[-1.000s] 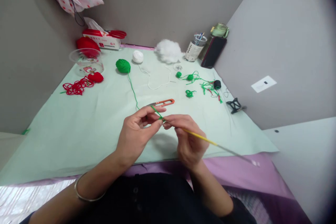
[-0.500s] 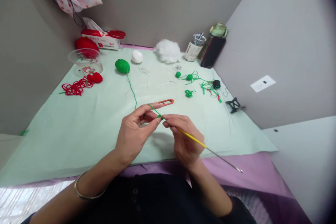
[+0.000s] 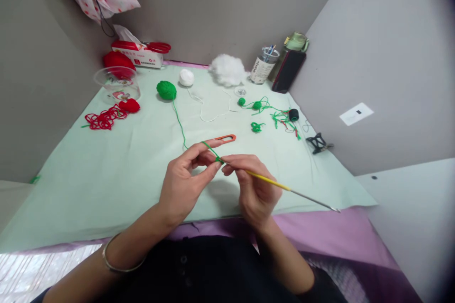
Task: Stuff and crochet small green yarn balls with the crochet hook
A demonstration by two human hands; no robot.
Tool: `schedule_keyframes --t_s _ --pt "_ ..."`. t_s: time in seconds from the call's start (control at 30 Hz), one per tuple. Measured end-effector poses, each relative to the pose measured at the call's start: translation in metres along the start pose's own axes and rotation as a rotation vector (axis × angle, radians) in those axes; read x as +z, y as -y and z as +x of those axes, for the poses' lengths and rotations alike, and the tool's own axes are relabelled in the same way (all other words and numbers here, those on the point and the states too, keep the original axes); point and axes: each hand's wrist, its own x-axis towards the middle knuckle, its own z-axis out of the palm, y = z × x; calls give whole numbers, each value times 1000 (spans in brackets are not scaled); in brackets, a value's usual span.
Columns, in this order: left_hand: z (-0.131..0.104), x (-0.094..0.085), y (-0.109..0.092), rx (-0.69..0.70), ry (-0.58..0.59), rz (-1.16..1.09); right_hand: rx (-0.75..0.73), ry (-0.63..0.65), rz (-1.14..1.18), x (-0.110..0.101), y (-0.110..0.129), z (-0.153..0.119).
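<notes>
Between the thumb and fingers of my left hand [image 3: 186, 182] is a small green crochet piece [image 3: 219, 159], mostly covered by fingertips. Green yarn [image 3: 180, 125] runs over my raised left index finger and back to a green yarn ball [image 3: 167, 90]. My right hand [image 3: 258, 187] grips a crochet hook [image 3: 270, 180] with a yellow middle and metal ends. Its near tip meets the green piece; the far end points right, past the table's front edge. Just beyond my left index fingertip lies an orange stitch holder [image 3: 229, 138].
Red yarn [image 3: 103, 119] and a clear plastic tub [image 3: 119, 90] are at left. A white yarn ball [image 3: 186, 77], white stuffing [image 3: 227, 70] and a pen jar [image 3: 263, 68] line the back. Small green pieces [image 3: 256, 127], a black thread spool [image 3: 293, 114] and a black stand [image 3: 318, 143] are right.
My right hand has shifted slightly right and turned the hook flatter, so its far end sits higher and further right. My left hand keeps its hold on the green piece.
</notes>
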Motion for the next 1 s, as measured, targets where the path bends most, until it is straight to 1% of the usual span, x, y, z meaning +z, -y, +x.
schedule_keyframes --t_s 0.1,0.2,0.3,0.4,0.47,0.57,0.63,0.7,0.8,0.87,0.9,0.93,1.0 --pt "1 1 1 -72 29 -113 3 -21 14 1 0 1" --pt "0 2 2 -85 16 -171 -16 -3 -60 0 1 -1" --pt "-3 2 0 -58 -19 -106 -61 17 -140 -2 4 -4" --pt "-7 3 -4 25 -54 5 -106 29 -164 -4 6 -5" --pt "-8 4 -5 64 -65 25 -108 32 -158 -5 7 -4" --pt "-8 4 -6 52 -74 7 -101 37 -155 -6 7 -3" --pt "-8 5 -5 17 -47 -31 -111 29 -198 -4 5 -5" --pt "-7 6 -5 -58 6 -154 -150 15 -307 -2 2 -10" --pt "-6 7 -8 -297 107 -462 -278 -11 -476 0 -2 -17" --pt "-3 6 -10 -437 169 -615 -295 -25 -468 0 -2 -18" --pt "-2 5 -11 -467 181 -644 -258 -34 -414 0 -1 -16" --pt "0 4 -12 -462 176 -644 -187 -38 -336 -1 1 -13" --pt "2 1 -12 -383 131 -574 -18 -59 -138 -4 4 -5"
